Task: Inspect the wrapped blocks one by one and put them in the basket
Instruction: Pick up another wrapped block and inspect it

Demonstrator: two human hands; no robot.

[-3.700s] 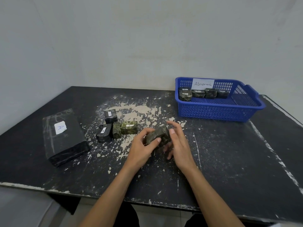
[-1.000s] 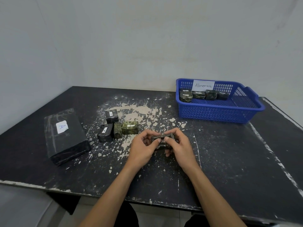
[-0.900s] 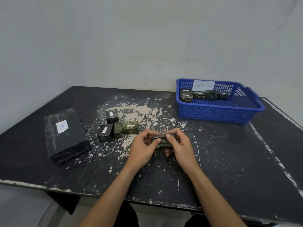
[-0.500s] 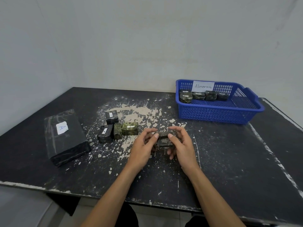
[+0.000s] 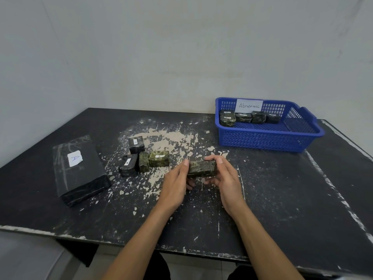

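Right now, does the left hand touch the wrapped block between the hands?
Touching. The head view shows the thumb of the left hand pressed on the left end of the wrapped block; the right hand grips the other end.

basket block labels (image 5: 228,117) unreadable, forearms (image 5: 137,245) cropped

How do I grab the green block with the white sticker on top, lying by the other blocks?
Come down from above on the green block and pinch its front and back long sides. It lies flat, and its left end sits tight beside a narrow block, so fingers likely won't fit there.
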